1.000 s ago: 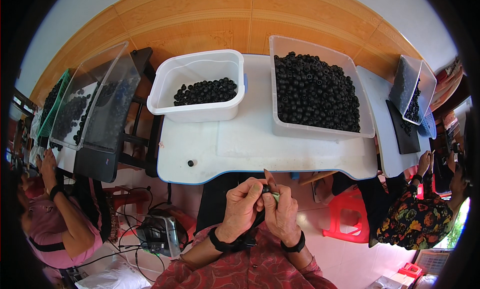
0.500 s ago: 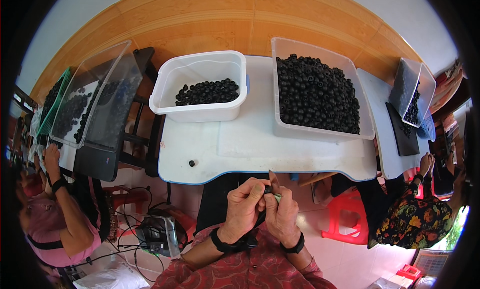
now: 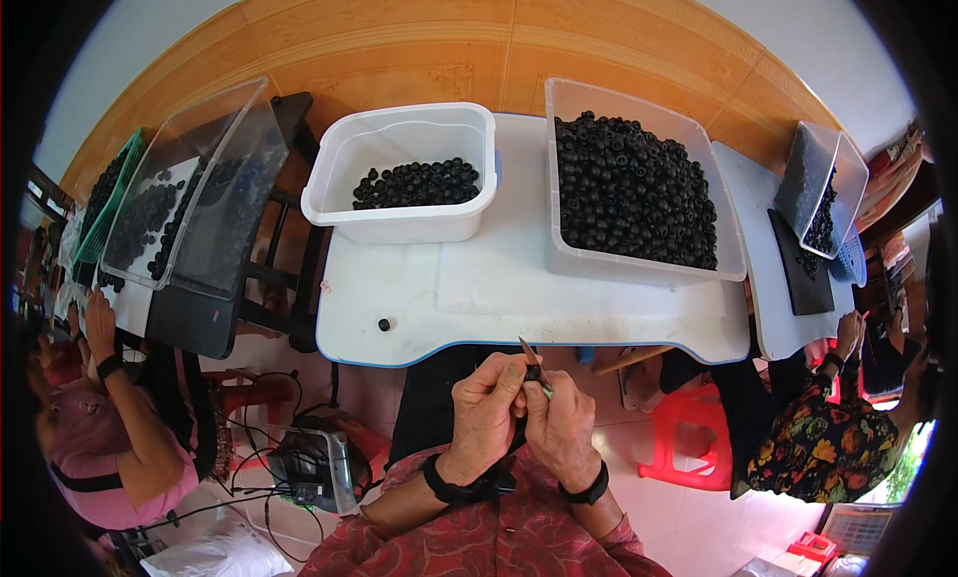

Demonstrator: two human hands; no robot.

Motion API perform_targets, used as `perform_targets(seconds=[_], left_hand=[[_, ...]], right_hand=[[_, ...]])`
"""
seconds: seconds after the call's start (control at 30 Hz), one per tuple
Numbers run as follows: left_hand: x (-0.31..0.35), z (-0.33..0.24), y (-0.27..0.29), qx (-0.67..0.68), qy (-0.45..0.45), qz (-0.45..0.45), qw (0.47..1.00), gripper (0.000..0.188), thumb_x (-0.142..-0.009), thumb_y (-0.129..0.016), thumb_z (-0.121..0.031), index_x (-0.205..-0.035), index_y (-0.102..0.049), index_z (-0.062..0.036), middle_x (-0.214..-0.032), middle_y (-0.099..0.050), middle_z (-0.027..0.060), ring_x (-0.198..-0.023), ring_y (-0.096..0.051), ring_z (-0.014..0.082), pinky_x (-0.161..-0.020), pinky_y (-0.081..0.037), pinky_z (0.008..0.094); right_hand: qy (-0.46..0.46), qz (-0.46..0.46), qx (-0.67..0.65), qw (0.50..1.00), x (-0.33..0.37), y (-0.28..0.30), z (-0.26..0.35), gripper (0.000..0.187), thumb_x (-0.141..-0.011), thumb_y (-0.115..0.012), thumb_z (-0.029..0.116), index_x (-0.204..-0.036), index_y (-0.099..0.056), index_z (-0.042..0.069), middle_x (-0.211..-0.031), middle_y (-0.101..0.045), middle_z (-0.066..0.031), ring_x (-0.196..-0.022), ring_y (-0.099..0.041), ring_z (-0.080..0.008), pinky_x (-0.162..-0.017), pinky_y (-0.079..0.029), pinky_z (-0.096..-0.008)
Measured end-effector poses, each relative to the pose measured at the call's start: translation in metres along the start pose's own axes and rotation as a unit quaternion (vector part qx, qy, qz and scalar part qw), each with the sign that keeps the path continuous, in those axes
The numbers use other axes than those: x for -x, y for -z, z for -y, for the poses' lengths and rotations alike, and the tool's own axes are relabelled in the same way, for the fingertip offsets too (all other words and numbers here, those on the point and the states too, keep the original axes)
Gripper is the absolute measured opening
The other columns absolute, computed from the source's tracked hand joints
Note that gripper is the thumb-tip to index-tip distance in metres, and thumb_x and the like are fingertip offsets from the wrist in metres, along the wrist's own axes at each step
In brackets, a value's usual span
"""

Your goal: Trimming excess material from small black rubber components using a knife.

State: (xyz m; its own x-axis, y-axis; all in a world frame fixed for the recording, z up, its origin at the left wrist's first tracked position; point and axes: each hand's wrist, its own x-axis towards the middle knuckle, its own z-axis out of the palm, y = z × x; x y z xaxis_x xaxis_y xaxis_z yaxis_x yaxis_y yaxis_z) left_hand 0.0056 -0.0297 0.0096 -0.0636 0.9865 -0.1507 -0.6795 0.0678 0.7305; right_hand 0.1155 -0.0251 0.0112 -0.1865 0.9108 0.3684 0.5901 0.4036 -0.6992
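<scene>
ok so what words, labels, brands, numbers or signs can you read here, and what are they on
None readable.
Pointed blade and black piece in the fingers: no lettering visible.
White tub: no lettering visible.
Mark on the dark table: too small to read.
Black device: too small to tell.

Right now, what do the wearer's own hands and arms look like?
The left hand and right hand are ungloved, each with a black band at the wrist. The forearms are bare up to the sleeves of a dark red patterned shirt.
</scene>
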Motion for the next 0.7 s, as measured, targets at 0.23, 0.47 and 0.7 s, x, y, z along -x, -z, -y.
perform_targets(seconds=[0.23, 0.47, 0.7], left_hand=[[-0.001, 0.001, -0.001, -0.003, 0.013, -0.053, 0.999, 0.026, -0.098, -0.055, -0.022, -0.105, -0.067, -0.0003, -0.073, -0.053, -0.0049, -0.061, -0.040, 0.0010, -0.054, -0.035, 0.0169], [-0.005, 0.003, 0.000, 0.069, 0.022, -0.026, 0.997, 0.027, -0.098, -0.055, -0.024, -0.104, -0.066, -0.0004, -0.074, -0.055, -0.0033, -0.062, -0.044, 0.0026, -0.056, -0.038, 0.0182], [-0.005, 0.005, 0.004, 0.058, 0.020, -0.009, 0.998, 0.026, -0.098, -0.055, -0.023, -0.103, -0.065, -0.0003, -0.077, -0.057, -0.0014, -0.063, -0.046, 0.0037, -0.057, -0.039, 0.0188]], right_hand=[[0.023, 0.003, 0.048, 0.999, -0.006, -0.002, 0.005, 0.016, -0.090, -0.062, 0.015, -0.090, -0.052, 0.002, -0.071, -0.058, -0.0126, -0.055, -0.059, -0.0314, -0.047, -0.045, -0.0410], [-0.109, 0.009, -0.112, 0.988, -0.006, -0.001, 0.013, 0.016, -0.095, -0.058, 0.014, -0.095, -0.050, 0.000, -0.071, -0.063, -0.0112, -0.060, -0.065, -0.0252, -0.052, -0.051, -0.0345], [-0.119, 0.025, -0.097, 0.988, -0.006, 0.001, 0.012, 0.017, -0.095, -0.057, 0.015, -0.095, -0.050, 0.000, -0.072, -0.064, -0.0112, -0.063, -0.067, -0.0264, -0.055, -0.052, -0.0347]])
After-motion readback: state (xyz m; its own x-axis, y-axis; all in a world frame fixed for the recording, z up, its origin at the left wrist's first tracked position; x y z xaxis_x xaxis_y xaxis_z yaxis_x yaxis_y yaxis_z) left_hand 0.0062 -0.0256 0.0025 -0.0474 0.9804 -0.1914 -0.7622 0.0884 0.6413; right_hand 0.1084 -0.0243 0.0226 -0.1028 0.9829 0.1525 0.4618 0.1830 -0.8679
